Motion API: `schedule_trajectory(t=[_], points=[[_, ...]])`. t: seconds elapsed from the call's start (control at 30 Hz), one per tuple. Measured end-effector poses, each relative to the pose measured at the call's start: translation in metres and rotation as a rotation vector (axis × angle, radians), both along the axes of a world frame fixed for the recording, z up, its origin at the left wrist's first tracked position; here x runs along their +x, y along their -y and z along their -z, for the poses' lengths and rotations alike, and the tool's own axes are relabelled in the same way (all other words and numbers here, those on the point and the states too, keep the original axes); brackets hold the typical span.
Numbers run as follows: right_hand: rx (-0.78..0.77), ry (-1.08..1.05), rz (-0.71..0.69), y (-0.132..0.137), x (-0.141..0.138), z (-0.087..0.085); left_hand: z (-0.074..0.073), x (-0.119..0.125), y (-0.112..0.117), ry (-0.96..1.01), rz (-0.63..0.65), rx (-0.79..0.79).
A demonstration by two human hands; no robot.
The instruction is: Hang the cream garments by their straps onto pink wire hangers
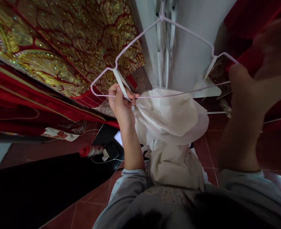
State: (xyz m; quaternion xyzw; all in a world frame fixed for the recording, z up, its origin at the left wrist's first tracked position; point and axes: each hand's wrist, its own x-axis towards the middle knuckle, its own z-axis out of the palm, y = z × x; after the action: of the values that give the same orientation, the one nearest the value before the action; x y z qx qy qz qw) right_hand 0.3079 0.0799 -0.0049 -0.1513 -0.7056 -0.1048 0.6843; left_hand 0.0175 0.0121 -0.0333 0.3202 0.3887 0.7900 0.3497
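A pale pink wire clothes hanger (187, 29) hangs in front of me. Off-white cloth (171, 114), a garment by its look, drapes below its bottom bar and down over my lap. My left hand (122, 100) is closed at the hanger's left end, its fingers pinching a white strap (119, 81) that loops over the left notch. At the right notch a second white strap (210, 67) hangs. Smeared by motion, my right hand (247, 76) is at the hanger's right end, thumb spread from the fingers; it hides that end.
Gold-sequined red garments (83, 41) hang on the left, dark red cloth (245, 19) at upper right. Behind the hanger is a pale cabinet door (190, 44) with long handles. A black table (47, 184) holds a red-capped bottle (90, 151) and a lit phone (118, 138). Red tiles (88, 210) cover the floor.
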Motion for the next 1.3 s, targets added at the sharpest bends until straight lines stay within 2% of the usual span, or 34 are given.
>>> schedule_trajectory(t=[0.07, 0.13, 0.17, 0.2, 0.27, 0.4, 0.57, 0.67, 0.8, 0.93, 1.13, 1.2, 1.3], points=[[-0.218, -0.055, 0.003, 0.023, -0.012, 0.005, 0.004, 0.001, -0.002, -0.003, -0.011, 0.022], [-0.514, 0.258, -0.073, 0.047, -0.03, 0.014, 0.008, 0.005, -0.002, -0.024, -0.025, 0.032], [-0.593, 0.413, -0.092, 0.056, -0.039, 0.02, 0.01, 0.008, -0.001, -0.036, -0.03, 0.032], [-0.645, 0.49, -0.055, 0.062, -0.047, 0.027, 0.013, 0.011, 0.0, -0.042, -0.038, 0.032], [-0.703, 0.491, 0.034, 0.066, -0.061, 0.041, 0.017, 0.02, 0.005, -0.026, -0.078, 0.038], [-0.655, 0.302, 0.063, 0.059, -0.079, 0.06, 0.024, 0.035, 0.018, -0.065, -0.213, 0.101], [-0.625, 0.208, 0.073, 0.059, -0.096, 0.065, 0.029, 0.036, 0.035, -0.371, -0.28, 0.021], [-0.636, 0.185, 0.076, 0.058, -0.096, 0.067, 0.026, 0.031, 0.046, -0.425, -0.289, 0.008], [-0.673, 0.18, 0.063, 0.057, -0.091, 0.067, 0.011, 0.025, 0.055, -0.309, -0.263, 0.033], [-0.675, 0.191, 0.032, 0.058, -0.092, 0.068, -0.011, 0.017, 0.051, -0.12, -0.212, 0.09], [-0.686, 0.224, 0.06, 0.056, -0.09, 0.07, -0.056, 0.001, 0.046, 0.17, 0.009, 0.046], [-0.689, 0.226, 0.064, 0.056, -0.088, 0.07, -0.061, -0.004, 0.046, 0.151, -0.023, 0.071], [-0.684, 0.221, 0.051, 0.056, -0.089, 0.071, -0.05, -0.012, 0.044, 0.069, -0.26, 0.154]])
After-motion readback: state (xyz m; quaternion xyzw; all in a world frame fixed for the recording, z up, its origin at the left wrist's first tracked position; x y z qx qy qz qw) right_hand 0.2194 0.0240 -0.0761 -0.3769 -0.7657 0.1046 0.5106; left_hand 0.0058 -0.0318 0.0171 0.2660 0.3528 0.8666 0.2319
